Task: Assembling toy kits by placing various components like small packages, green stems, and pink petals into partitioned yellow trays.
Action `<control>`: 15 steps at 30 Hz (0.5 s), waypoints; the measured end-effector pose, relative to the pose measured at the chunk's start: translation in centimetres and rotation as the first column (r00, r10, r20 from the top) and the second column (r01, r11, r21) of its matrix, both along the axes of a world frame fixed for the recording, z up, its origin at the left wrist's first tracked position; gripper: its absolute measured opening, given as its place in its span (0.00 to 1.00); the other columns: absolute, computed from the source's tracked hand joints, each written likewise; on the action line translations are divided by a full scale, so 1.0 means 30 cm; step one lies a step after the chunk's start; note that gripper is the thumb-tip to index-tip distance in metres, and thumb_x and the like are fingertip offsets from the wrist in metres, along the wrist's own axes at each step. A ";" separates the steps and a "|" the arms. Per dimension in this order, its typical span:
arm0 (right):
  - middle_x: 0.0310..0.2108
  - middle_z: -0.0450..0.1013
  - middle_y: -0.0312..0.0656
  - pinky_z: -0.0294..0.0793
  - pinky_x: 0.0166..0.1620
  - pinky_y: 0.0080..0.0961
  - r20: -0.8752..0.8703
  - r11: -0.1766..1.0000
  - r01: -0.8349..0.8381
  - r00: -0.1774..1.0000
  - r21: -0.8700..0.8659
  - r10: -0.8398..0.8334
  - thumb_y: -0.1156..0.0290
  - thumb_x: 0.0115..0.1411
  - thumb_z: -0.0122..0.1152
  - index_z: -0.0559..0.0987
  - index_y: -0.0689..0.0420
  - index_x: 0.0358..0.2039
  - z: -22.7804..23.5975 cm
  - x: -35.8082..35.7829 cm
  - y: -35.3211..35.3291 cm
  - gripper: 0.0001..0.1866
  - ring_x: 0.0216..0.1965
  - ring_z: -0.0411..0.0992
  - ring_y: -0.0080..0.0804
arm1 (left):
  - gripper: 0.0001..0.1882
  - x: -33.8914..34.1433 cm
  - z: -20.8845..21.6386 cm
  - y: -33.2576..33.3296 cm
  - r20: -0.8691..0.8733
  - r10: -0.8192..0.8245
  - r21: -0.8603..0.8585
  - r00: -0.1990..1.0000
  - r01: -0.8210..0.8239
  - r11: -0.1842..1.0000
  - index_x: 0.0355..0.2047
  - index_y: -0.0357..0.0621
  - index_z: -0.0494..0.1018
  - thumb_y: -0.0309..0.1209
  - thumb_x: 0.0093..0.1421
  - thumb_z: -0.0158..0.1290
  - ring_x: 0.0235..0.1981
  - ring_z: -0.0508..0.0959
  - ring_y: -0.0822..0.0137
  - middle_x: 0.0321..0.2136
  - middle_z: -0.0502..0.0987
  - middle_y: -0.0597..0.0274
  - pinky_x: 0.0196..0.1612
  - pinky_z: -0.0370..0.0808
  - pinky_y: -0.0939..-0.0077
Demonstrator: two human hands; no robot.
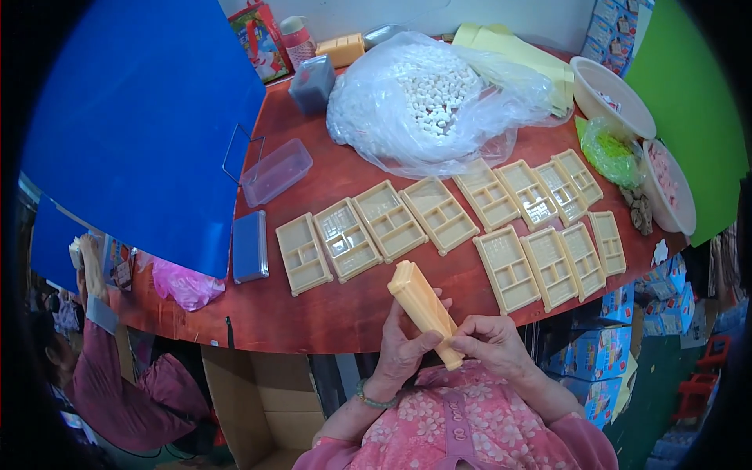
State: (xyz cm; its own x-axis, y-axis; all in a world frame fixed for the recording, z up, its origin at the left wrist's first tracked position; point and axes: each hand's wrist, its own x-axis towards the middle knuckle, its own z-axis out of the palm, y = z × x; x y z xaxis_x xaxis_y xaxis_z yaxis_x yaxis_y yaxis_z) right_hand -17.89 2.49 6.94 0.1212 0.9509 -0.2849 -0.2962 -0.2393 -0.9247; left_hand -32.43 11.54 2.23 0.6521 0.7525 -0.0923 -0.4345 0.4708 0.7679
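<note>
My left hand (405, 342) is closed round a cream-yellow plastic compartment tray (423, 304), held tilted on its side just off the table's front edge. My right hand (495, 346) has its thumb and fingers pinched at the tray's lower right end; anything small between them is hidden. Beyond my hands, similar trays lie face up in rows, including a divided tray (507, 269) near my right hand and another tray (439, 215) straight ahead. Their compartments differ in size.
A clear bag of small white pieces (439, 98) covers the back middle of the red table (188, 317). Left are a clear plastic box (277, 172) and blue partition (157, 125); right, a bowl of pink pieces (670, 188). A co-worker's sleeve (117, 392) shows far left.
</note>
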 end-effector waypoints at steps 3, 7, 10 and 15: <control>0.24 0.72 0.34 0.67 0.28 0.14 0.181 0.998 0.007 0.983 0.066 -0.019 0.76 0.60 0.58 0.76 0.63 0.28 -0.014 -0.026 0.002 0.05 0.25 0.68 0.15 | 0.45 -0.015 -0.019 0.003 0.052 -0.002 -0.064 0.999 0.005 0.998 0.59 0.33 0.54 0.35 0.47 0.67 0.56 0.69 0.52 0.55 0.65 0.49 0.59 0.68 0.55; 0.20 0.65 0.38 0.64 0.25 0.20 0.598 0.958 -0.063 0.792 0.280 -0.123 0.75 0.61 0.55 0.74 0.63 0.28 -0.008 -0.037 0.026 0.06 0.21 0.65 0.22 | 0.41 -0.034 -0.003 0.017 0.080 0.006 -0.108 0.997 0.003 0.994 0.61 0.40 0.53 0.24 0.49 0.63 0.57 0.68 0.52 0.57 0.64 0.49 0.58 0.69 0.59; 0.21 0.68 0.43 0.67 0.27 0.28 0.609 0.971 0.032 0.774 0.238 -0.175 0.75 0.58 0.59 0.74 0.62 0.27 0.011 -0.033 0.037 0.05 0.22 0.68 0.37 | 0.40 -0.050 0.025 0.020 -0.056 0.044 -0.066 0.997 -0.047 0.997 0.59 0.30 0.54 0.34 0.50 0.60 0.56 0.70 0.50 0.54 0.66 0.46 0.58 0.69 0.56; 0.20 0.66 0.38 0.62 0.24 0.21 0.737 0.947 0.048 0.616 0.317 -0.278 0.76 0.57 0.60 0.73 0.62 0.26 0.010 -0.034 0.041 0.06 0.19 0.64 0.24 | 0.37 -0.085 -0.005 0.036 0.005 0.083 -0.172 0.997 -0.081 0.982 0.59 0.34 0.56 0.26 0.50 0.59 0.55 0.71 0.53 0.54 0.67 0.49 0.58 0.68 0.59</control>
State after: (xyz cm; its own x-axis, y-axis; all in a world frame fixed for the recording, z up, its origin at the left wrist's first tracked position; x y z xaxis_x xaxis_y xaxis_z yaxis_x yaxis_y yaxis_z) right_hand -18.91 3.73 7.25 0.3446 0.9123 0.2212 0.5333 0.0036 -0.8459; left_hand -34.96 12.61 2.09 0.5910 0.7769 -0.2173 -0.4858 0.5578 0.6730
